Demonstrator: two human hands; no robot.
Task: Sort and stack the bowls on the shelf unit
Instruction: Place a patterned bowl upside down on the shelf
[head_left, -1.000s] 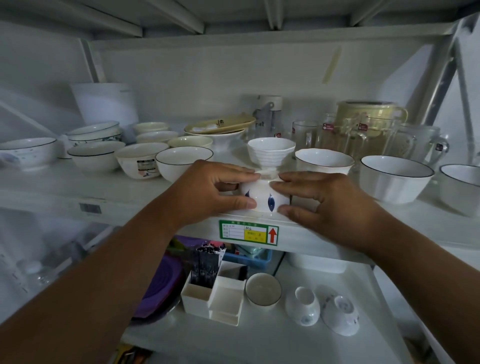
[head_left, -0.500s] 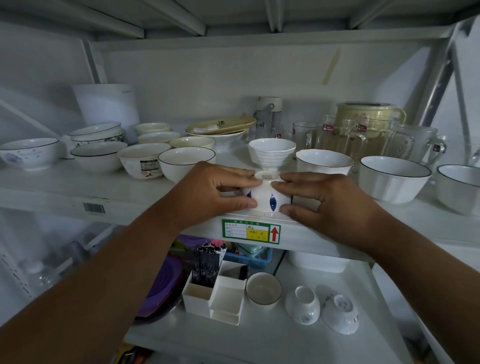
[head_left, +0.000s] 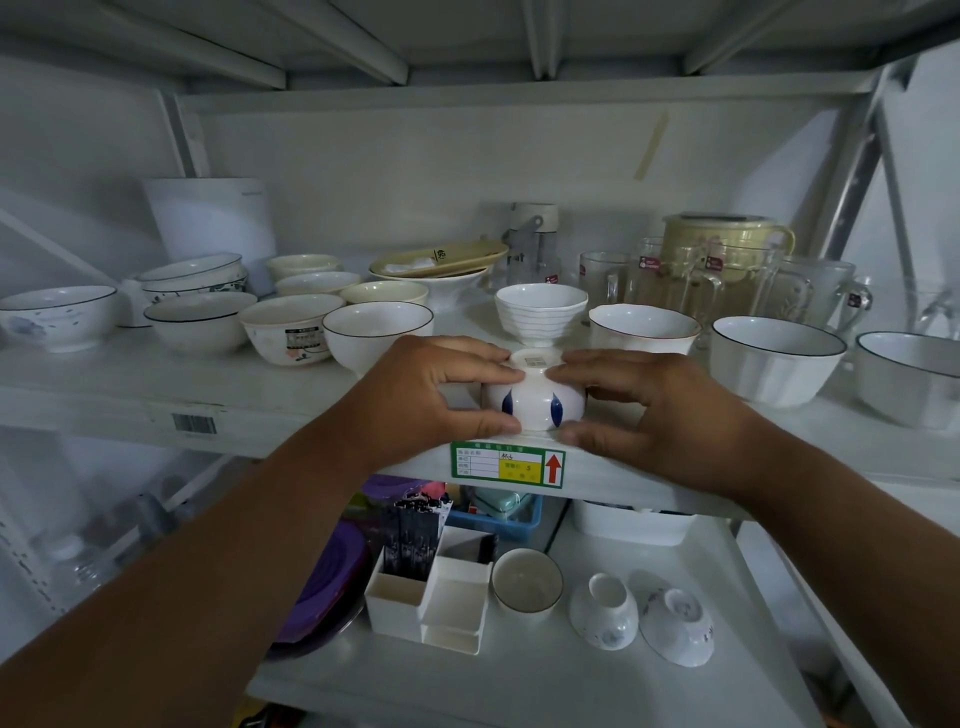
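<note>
Your left hand (head_left: 415, 395) and right hand (head_left: 660, 410) are both clamped on the small bowl w/ blue marks (head_left: 535, 402), one grip each side. It sits upside down at the front edge of the middle shelf (head_left: 104, 384), foot ring up. The ribbed bowl (head_left: 540, 312) stands upright directly behind, equally near both hands, so pls turn yours over before stacking

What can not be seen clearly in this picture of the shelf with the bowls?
Head view only:
- Inside of the small upside-down white bowl with blue leaf marks: faces down; left hand and right hand cover its sides.
- Print on the green and yellow shelf label: too small.
- White bowl with dark rim at far right: cut by the frame edge.
- Clear glass mugs: blurred, overlapping.
- Blue plastic basket: hidden by the shelf edge.
</note>
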